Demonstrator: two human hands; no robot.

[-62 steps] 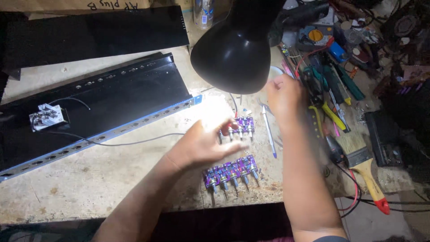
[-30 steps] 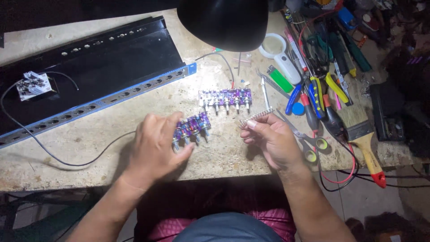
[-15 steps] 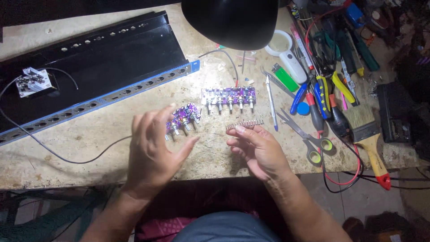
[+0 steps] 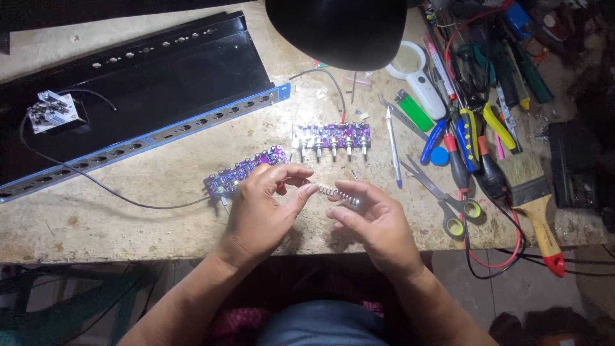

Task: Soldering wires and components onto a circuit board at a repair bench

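Both hands meet over the table's front edge around a short strip of metal pin headers (image 4: 334,192). My right hand (image 4: 371,221) pinches one end of the strip. My left hand (image 4: 262,208) grips the other end between thumb and fingers. Just behind my left hand lies a purple circuit board (image 4: 240,173) with a row of knobs, partly hidden by the fingers. A second purple circuit board (image 4: 331,136) with several potentiometer shafts lies further back, under the lamp light.
A black lamp shade (image 4: 336,29) hangs over the table's rear. A long black chassis with a blue perforated rail (image 4: 154,138) lies at left, wired to a small white block (image 4: 50,110). Scissors (image 4: 442,192), a paintbrush (image 4: 535,198), a magnifier (image 4: 413,67) and screwdrivers crowd the right.
My right hand brought the pin strip from the tool side to the middle. My left hand left the purple board and took hold of the strip's other end.
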